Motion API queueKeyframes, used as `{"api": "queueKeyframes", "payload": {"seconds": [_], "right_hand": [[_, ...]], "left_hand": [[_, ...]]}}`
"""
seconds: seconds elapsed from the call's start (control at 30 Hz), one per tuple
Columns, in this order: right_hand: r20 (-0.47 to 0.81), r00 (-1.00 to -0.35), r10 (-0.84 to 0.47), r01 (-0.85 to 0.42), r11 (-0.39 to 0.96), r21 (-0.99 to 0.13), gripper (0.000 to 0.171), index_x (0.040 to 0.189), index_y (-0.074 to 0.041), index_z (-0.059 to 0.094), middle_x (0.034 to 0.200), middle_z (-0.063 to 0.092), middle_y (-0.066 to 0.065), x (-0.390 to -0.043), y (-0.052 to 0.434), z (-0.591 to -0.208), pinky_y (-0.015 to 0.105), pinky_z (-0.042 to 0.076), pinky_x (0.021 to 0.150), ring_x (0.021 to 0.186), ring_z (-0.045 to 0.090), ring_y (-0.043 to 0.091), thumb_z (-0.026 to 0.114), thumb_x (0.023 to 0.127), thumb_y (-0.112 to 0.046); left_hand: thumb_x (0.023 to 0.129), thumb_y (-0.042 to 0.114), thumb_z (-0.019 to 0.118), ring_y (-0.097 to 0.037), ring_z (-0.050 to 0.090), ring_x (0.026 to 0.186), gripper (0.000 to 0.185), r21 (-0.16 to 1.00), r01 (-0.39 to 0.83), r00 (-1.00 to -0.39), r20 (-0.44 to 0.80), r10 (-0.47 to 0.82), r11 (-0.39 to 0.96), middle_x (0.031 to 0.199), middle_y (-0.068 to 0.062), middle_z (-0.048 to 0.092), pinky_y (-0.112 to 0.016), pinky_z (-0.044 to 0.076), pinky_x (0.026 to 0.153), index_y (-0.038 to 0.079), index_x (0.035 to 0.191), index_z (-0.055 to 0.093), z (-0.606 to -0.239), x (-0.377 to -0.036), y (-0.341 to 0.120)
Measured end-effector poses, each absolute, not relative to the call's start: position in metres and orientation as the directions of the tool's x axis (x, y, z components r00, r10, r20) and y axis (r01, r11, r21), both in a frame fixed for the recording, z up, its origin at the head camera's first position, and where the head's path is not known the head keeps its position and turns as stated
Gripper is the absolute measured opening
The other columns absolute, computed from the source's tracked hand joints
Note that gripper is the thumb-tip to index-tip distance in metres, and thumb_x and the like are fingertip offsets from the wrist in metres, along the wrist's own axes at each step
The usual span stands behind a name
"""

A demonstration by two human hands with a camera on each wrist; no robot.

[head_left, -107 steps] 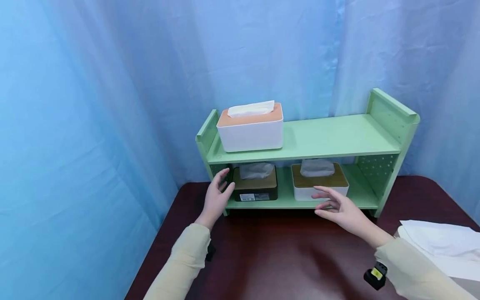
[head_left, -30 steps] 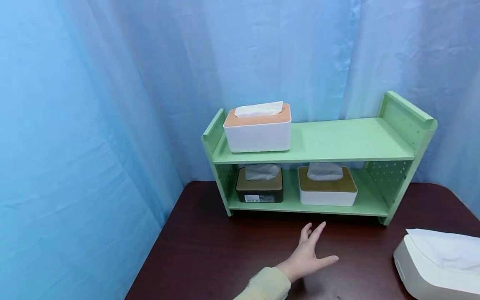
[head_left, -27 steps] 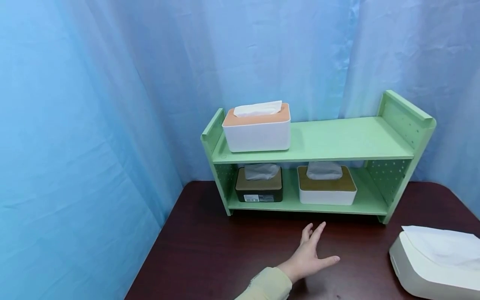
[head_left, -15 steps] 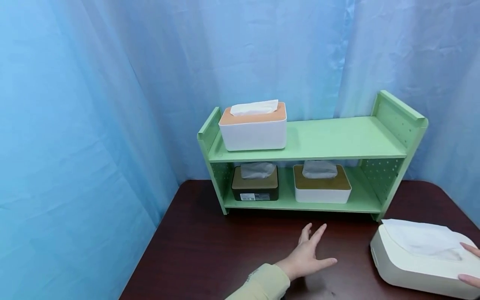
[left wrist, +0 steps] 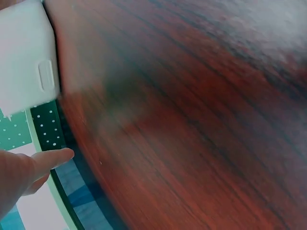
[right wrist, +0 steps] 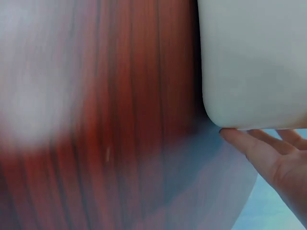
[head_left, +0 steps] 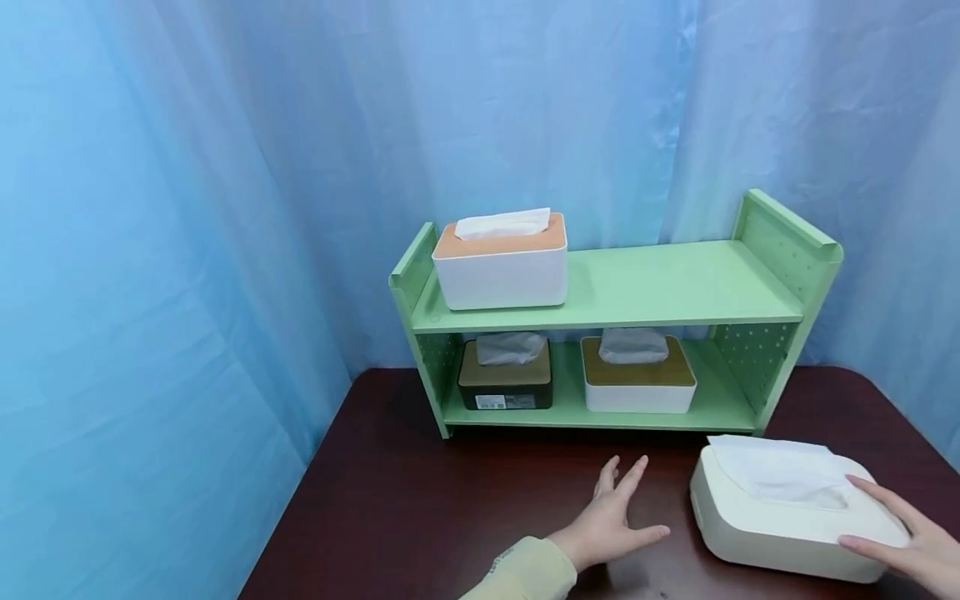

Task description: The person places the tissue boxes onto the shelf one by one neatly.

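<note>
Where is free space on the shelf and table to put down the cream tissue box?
The upper shelf is bare right of the white tissue box. The table is bare left of the left hand. The lower shelf is crowded: the dark box and the white box fill most of it.

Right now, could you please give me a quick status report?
Left hand open, flat on table. Right hand open, fingers against tissue box. Shelf ahead, top right bare.
</note>
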State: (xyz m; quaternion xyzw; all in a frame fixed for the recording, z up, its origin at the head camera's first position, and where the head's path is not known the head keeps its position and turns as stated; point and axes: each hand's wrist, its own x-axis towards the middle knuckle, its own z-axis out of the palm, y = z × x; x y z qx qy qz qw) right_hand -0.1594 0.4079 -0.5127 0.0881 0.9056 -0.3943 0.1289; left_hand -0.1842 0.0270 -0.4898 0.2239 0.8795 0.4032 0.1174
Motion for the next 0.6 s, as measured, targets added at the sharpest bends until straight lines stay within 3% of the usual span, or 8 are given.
{"api": "queueKeyframes", "payload": {"seconds": [0.1,0.37,0.6], "right_hand": [[-0.321,-0.947,-0.003,0.223,0.716,-0.662,0.104,0.146,0.001,-0.015,0.140,-0.017,0.045,-0.162,0.392,-0.502,0.071,0.025,0.087,0.124,-0.001,0.067,0.056,0.091,-0.050],[-0.142,-0.987,-0.075,0.045,0.716,-0.697,0.094,0.152,-0.006,-0.003,0.146,0.001,0.043,-0.172,0.362,-0.500,0.067,0.024,0.088,0.129,0.008,0.063,0.060,0.091,-0.041],[-0.040,-0.993,-0.112,-0.049,0.689,-0.723,0.089,0.153,-0.012,0.008,0.146,0.016,0.040,-0.173,0.334,-0.505,0.063,0.023,0.092,0.130,0.014,0.053,0.065,0.089,-0.035]], "left_hand": [[0.085,0.038,0.069,-0.032,0.025,0.141,0.081,0.769,0.281,-0.875,-0.041,0.483,0.574,0.156,-0.013,0.013,-0.037,0.043,0.099,0.040,0.149,0.019,-0.489,-0.183,0.030],[0.086,0.038,0.069,-0.031,0.026,0.141,0.079,0.800,0.228,-0.880,-0.075,0.468,0.555,0.157,-0.016,0.007,-0.034,0.043,0.099,0.041,0.149,0.021,-0.489,-0.185,0.030],[0.087,0.040,0.067,-0.033,0.022,0.143,0.076,0.868,0.146,-0.878,-0.107,0.467,0.475,0.158,-0.017,0.003,-0.036,0.041,0.102,0.048,0.146,0.019,-0.495,-0.187,0.034]]}}
